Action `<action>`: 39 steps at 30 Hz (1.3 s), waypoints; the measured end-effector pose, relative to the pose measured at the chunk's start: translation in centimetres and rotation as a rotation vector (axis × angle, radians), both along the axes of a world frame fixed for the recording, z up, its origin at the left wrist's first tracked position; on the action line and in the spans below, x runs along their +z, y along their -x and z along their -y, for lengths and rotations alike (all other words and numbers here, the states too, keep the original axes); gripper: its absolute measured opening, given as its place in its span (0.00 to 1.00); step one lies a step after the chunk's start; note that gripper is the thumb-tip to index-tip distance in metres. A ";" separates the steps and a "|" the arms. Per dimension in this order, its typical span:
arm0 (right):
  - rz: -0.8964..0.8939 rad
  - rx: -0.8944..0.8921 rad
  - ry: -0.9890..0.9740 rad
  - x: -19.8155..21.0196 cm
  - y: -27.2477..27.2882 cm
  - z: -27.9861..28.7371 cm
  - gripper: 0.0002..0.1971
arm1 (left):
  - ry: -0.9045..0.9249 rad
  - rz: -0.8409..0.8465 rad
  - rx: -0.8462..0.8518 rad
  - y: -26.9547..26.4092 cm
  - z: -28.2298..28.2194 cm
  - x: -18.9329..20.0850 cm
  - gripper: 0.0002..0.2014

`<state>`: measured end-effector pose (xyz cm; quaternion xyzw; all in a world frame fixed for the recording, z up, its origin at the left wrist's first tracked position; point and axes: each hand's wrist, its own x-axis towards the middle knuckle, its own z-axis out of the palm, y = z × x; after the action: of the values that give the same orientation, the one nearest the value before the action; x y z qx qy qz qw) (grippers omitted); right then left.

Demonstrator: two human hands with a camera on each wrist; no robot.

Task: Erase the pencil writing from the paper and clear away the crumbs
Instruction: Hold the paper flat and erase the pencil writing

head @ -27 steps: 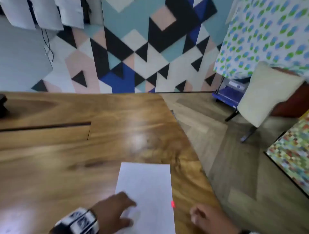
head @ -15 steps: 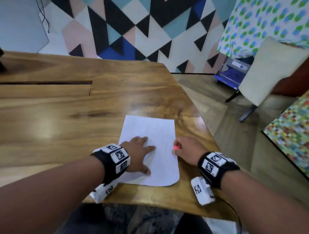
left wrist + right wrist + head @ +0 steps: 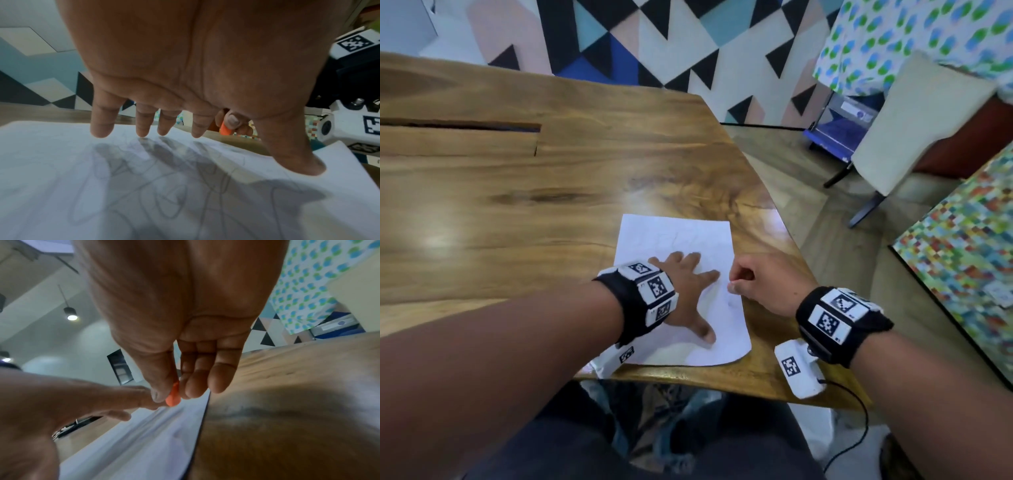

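Left hand [image 3: 685,291] flat on paper [image 3: 681,240]; right hand [image 3: 760,284] pinches orange eraser [image 3: 173,395].

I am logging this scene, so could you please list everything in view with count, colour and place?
paper: one, white, faint pencil scribbles, near table edge
eraser: one, orange, pinched in right hand
table: one, brown wood, under the paper
chair: one, cream, right of table
patterned cloth: one, white with blue-green dots, far right
wall: one, coloured triangles, behind table
left hand: fingers spread, presses on paper
right hand: at paper's right edge
wristbands: two, black with white tags
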<state>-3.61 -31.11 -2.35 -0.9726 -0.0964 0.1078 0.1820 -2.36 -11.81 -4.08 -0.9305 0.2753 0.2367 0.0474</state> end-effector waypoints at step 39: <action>-0.124 0.496 0.111 -1.9 2.5 -0.8 0.06 | -0.080 -0.013 -0.030 0.0 0.3 -1.7 0.67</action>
<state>-6.12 -30.34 -4.26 -0.9193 -0.3142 0.2139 0.1020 -2.37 -12.10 -5.75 -0.9221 0.2798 0.2529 0.0864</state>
